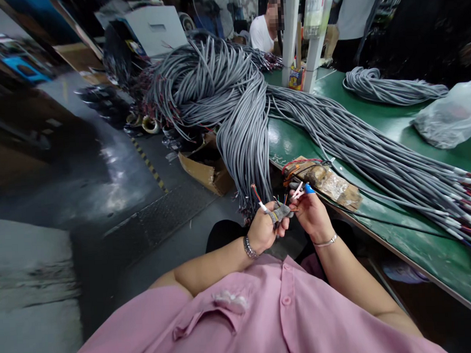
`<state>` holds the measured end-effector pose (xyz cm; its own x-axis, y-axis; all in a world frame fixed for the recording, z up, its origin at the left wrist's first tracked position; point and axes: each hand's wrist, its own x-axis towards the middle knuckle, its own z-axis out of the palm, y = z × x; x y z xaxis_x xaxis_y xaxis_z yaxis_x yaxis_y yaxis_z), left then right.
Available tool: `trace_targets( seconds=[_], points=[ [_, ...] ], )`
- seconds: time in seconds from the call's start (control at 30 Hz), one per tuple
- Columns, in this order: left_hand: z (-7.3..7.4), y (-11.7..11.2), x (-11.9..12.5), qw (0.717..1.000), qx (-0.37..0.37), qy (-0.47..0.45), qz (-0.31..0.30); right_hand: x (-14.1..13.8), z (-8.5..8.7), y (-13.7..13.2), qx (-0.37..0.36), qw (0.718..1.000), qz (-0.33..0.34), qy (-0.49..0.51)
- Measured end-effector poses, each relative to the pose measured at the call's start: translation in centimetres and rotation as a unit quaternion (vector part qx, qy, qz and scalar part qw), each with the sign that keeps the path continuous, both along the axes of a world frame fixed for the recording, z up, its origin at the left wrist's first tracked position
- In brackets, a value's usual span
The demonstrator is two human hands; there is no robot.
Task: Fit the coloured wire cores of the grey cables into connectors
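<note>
My left hand (pixel 264 228) is closed around a cable end, whose white sleeve (pixel 263 207) and fanned coloured wires (pixel 256 193) stick up beyond the thumb. A grey fabric cover (pixel 279 214) is on that thumb. Close beside it, my right hand (pixel 313 212) has its fingers curled and pinched at thin coloured wires (pixel 294 210) between the two hands. One right fingertip wears a blue cover (pixel 309 188). A small pinkish-white piece (pixel 298 192) shows at the right fingers; its kind is unclear. Behind the hands hangs a thick bundle of grey cables (pixel 247 155).
Grey cables (pixel 347 133) run along the green table (pixel 410 236) to the right. A taped brown pad (pixel 330 182) lies at its near edge. On the floor stands an open cardboard box (pixel 204 173). A plastic bag (pixel 451 115) and a person (pixel 263 34) are farther back.
</note>
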<state>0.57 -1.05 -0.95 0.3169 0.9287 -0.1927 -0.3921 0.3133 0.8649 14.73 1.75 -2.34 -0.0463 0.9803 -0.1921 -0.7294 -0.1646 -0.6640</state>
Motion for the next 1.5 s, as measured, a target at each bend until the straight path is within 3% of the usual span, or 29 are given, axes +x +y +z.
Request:
trace_targets(
  seconds=[0.2, 0.37, 0.6, 0.67, 0.77, 0.87, 0.97, 1.13, 1.23, 1.33, 1.4, 1.5],
  points=[
    [0.3, 0.2, 0.5, 0.999, 0.007, 0.005, 0.031, -0.4, -0.8, 0.0, 0.046, 0.997, -0.055, -0.033],
    [-0.1, 0.4, 0.7, 0.999, 0.014, 0.021, 0.033, -0.2, -1.0, 0.7, 0.027, 0.999, -0.021, 0.007],
    [-0.4, 0.5, 0.7, 0.998, 0.008, 0.062, 0.021, -0.6, -1.1, 0.9, -0.006, 0.998, -0.057, 0.024],
    [-0.4, 0.3, 0.5, 0.998, 0.010, 0.066, 0.019, -0.4, -1.2, 0.6, 0.001, 0.999, -0.033, 0.018],
    [-0.6, 0.0, -0.1, 0.997, 0.019, 0.078, 0.014, 0.7, -1.3, -0.1, 0.002, 0.998, 0.054, -0.034],
    [-0.9, -0.5, -0.9, 0.993, 0.041, 0.111, 0.002, 1.9, -1.1, -1.1, 0.011, 0.979, 0.150, -0.138],
    [-1.2, -0.8, -1.5, 0.985, 0.068, 0.157, -0.017, 2.5, -0.7, -1.8, 0.044, 0.954, 0.184, -0.231],
    [-1.8, -1.0, -1.5, 0.976, 0.081, 0.181, -0.091, 2.1, 0.2, -2.5, 0.115, 0.928, 0.166, -0.312],
    [-2.2, -0.9, -1.4, 0.969, 0.064, 0.191, -0.146, 1.8, 0.5, -3.0, 0.182, 0.896, 0.147, -0.379],
    [-2.3, -0.6, -1.4, 0.970, 0.040, 0.190, -0.148, 1.7, 0.3, -3.4, 0.215, 0.869, 0.099, -0.434],
    [-2.3, -0.4, -1.4, 0.978, 0.021, 0.174, -0.113, 1.9, 0.0, -3.7, 0.197, 0.877, 0.077, -0.432],
    [-2.2, -0.1, -1.4, 0.991, -0.002, 0.126, -0.038, 1.9, -0.6, -4.3, 0.140, 0.914, 0.074, -0.374]
  ],
)
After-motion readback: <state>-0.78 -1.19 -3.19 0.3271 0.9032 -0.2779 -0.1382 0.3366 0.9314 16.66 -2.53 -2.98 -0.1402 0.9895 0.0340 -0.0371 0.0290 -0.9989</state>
